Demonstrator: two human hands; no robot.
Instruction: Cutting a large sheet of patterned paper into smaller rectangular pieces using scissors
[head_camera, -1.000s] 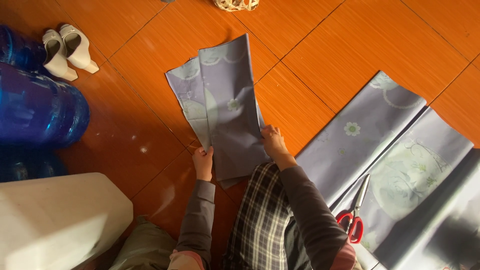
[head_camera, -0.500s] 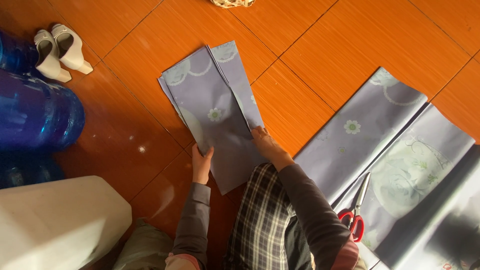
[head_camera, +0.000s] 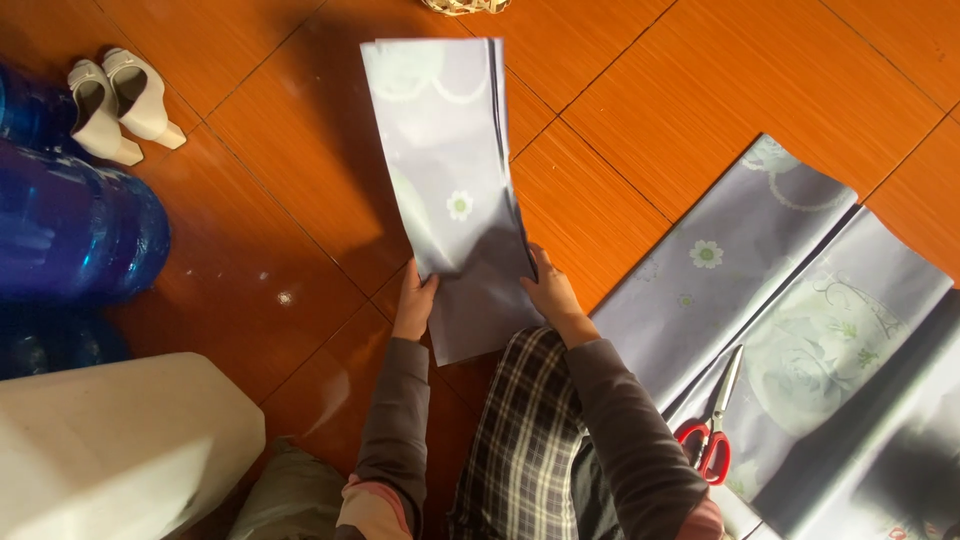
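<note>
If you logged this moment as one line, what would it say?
left hand: grips folded grey floral sheet at left edge | right hand: grips its right edge | sheet: on orange tile floor | red-handled scissors: untouched on spread sheets

A home floor is showing: glossy orange ceramic tiles (head_camera: 700, 90), white heeled shoes (head_camera: 120, 105) and blue plastic water jugs (head_camera: 70, 235) are sitting there.
</note>
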